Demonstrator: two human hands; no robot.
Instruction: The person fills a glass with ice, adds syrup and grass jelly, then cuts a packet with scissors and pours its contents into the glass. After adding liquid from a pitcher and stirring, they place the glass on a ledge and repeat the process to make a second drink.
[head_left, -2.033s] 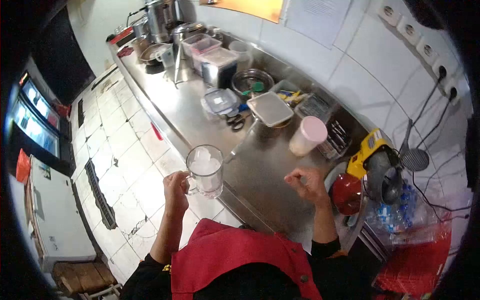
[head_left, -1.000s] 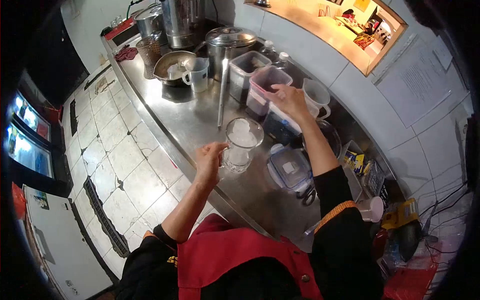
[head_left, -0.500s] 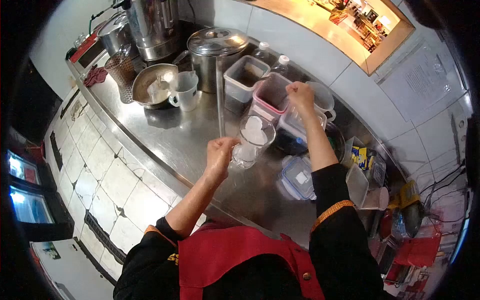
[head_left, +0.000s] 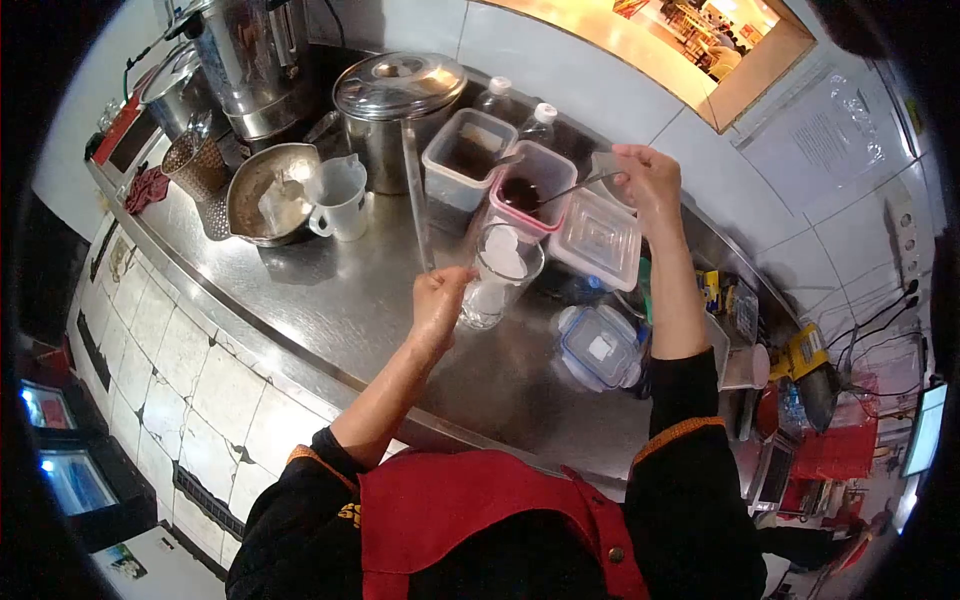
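My left hand [head_left: 441, 303] is closed at the left side of a clear glass mug [head_left: 503, 278], which holds white round pieces that look like ice. The mug is upright, low over the steel counter. My right hand [head_left: 650, 185] is raised to the right, fingers pinched on the end of a long-handled spoon [head_left: 583, 187]. The spoon slants down to the left into a pink-rimmed plastic container [head_left: 545, 170], where something dark shows; its lower end is hidden there. A translucent lid [head_left: 598, 240] lies beside this container, below my right hand.
A second plastic tub [head_left: 455, 187] with dark contents stands left of the pink-rimmed one, near a lidded steel pot [head_left: 385, 130]. Further left are a measuring jug [head_left: 343, 200] and a metal pan [head_left: 255, 215]. A blue-clipped box [head_left: 600, 345] sits right of the mug.
My right hand has moved right and now holds the spoon in the pink-rimmed container. The lid beside it shows more fully. My left hand stays at the mug; the view has shifted slightly.
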